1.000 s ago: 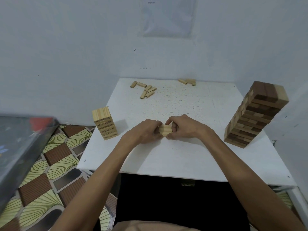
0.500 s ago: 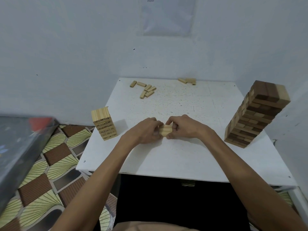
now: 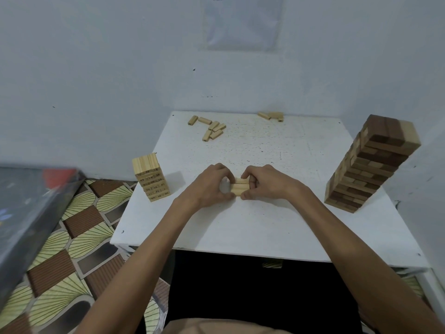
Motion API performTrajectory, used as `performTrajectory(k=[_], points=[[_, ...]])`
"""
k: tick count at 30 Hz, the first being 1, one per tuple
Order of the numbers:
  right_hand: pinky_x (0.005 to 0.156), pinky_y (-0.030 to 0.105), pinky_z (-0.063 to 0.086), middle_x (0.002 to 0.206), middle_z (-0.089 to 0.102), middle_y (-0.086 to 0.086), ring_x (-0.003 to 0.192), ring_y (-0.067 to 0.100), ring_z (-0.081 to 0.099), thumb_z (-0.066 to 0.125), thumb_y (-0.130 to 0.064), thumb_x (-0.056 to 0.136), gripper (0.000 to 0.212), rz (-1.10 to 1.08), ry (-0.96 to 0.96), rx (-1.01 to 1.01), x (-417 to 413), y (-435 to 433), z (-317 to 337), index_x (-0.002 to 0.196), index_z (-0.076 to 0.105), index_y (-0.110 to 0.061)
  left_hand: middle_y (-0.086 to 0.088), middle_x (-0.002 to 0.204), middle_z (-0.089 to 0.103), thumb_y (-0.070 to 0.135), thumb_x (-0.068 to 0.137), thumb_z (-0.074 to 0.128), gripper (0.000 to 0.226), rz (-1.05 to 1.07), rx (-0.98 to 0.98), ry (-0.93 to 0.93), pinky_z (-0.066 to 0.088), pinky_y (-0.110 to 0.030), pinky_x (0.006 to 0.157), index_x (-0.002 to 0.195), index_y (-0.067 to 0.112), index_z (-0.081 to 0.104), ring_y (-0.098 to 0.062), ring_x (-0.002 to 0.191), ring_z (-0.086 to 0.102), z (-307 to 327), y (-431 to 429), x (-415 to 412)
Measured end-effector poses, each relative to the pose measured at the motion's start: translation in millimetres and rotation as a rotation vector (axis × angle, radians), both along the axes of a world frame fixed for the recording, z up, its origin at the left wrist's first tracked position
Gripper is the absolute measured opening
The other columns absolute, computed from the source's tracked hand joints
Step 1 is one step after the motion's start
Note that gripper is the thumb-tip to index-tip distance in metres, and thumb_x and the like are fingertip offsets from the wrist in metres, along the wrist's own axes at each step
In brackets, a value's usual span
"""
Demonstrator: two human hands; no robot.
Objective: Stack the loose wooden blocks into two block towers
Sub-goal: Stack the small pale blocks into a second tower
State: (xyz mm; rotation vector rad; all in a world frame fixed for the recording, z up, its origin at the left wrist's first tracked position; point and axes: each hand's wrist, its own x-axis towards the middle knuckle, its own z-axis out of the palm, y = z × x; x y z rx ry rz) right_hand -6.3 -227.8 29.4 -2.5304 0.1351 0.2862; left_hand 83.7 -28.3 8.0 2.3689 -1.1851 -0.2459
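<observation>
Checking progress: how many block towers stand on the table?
2: a short pale tower near the left edge of the table, and a taller brown-and-pale tower near its right edge. None seems hidden.

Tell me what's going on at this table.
A person sits at a white table. The left hand and right hand together pinch a bundle of small pale blocks by its ends, low over the table's middle. A short pale tower stands near the left edge and a taller two-tone tower on the right. More loose blocks lie scattered along the far edge, not yet stacked.
</observation>
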Motion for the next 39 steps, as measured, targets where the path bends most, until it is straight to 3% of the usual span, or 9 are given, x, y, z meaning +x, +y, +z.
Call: performTrajectory(k=[5,9,15,20,26,33,35,39], points=[[0.082,0.036,0.053,0.095,0.067,-0.001,0.086,0.014,0.060,0.086,-0.039,0.082,0.052,0.007,0.005,-0.029,0.7,1.3,0.7,0.123,0.061,-0.020,0.012,0.109,0.066,0.035,0.083,0.082,0.026,-0.033,-0.019,-0.005,0.043,-0.030,0.085,0.105,0.026,0.072,-0.013,0.099,0.054,-1.0,2.7,-0.6],[0.078,0.031,0.051,0.095,0.065,-0.004,0.088,0.013,0.060,0.086,-0.042,0.081,0.053,0.013,-0.003,-0.046,1.3,0.1,0.6,0.124,0.063,-0.022,0.007,0.106,0.070,0.036,0.085,0.081,0.027,-0.028,0.010,-0.054,0.045,-0.034,0.086,0.108,0.024,0.074,-0.015,0.100,0.054,5.3,1.1,-1.2],[0.083,0.023,0.040,0.125,0.050,-0.009,0.097,0.008,0.050,0.083,-0.042,0.084,0.059,0.048,-0.137,-0.057,-12.7,-8.6,-9.5,0.135,0.057,-0.027,0.006,0.103,0.070,0.040,0.083,0.081,0.025,-0.003,0.009,-0.055,0.047,-0.035,0.083,0.105,0.031,0.076,-0.014,0.096,0.055,1.6,1.2,-0.7],[0.079,0.022,0.038,0.110,0.060,-0.018,0.099,0.005,0.055,0.082,-0.035,0.084,0.026,0.094,-0.270,0.013,-22.9,-13.9,-20.7,0.104,0.065,-0.034,0.009,0.103,0.074,0.037,0.080,0.081,0.023,0.016,-0.027,-0.015,0.049,-0.034,0.079,0.101,0.031,0.077,-0.012,0.089,0.056,-4.1,2.9,-0.9],[0.079,0.011,0.035,0.121,0.063,-0.021,0.104,0.002,0.054,0.078,-0.033,0.088,0.018,0.097,-0.354,0.028,-31.6,-15.5,-30.3,0.103,0.067,-0.034,0.004,0.100,0.071,0.038,0.078,0.082,0.023,0.042,-0.019,-0.007,0.038,-0.025,0.069,0.100,0.033,0.077,-0.012,0.084,0.055,-6.3,0.6,-0.1],[0.078,0.013,0.039,0.109,0.061,-0.020,0.102,0.006,0.055,0.078,-0.028,0.081,0.034,0.022,-0.432,0.090,-32.8,-8.8,-38.0,0.111,0.063,-0.033,0.009,0.108,0.062,0.034,0.077,0.082,0.041,-0.014,-0.060,-0.022,0.041,-0.026,0.084,0.113,0.024,0.065,-0.009,0.102,0.044,-5.4,1.0,-5.4],[0.077,0.015,0.043,0.110,0.060,-0.020,0.103,0.007,0.055,0.079,-0.029,0.081,0.038,0.014,-0.419,0.116,-33.1,-9.7,-37.7,0.115,0.063,-0.034,0.009,0.109,0.064,0.035,0.077,0.082,0.040,-0.023,-0.078,-0.037,0.042,-0.027,0.086,0.112,0.024,0.067,-0.010,0.104,0.045,-6.6,2.6,-5.5],[0.075,0.017,0.046,0.112,0.066,-0.020,0.104,0.011,0.058,0.080,-0.027,0.084,0.027,0.084,-0.487,0.077,-33.8,-12.3,-39.3,0.108,0.068,-0.031,0.010,0.112,0.069,0.034,0.082,0.081,0.030,-0.050,-0.060,-0.048,0.043,-0.029,0.087,0.109,0.025,0.074,-0.012,0.106,0.050,-5.6,5.3,-2.8]])
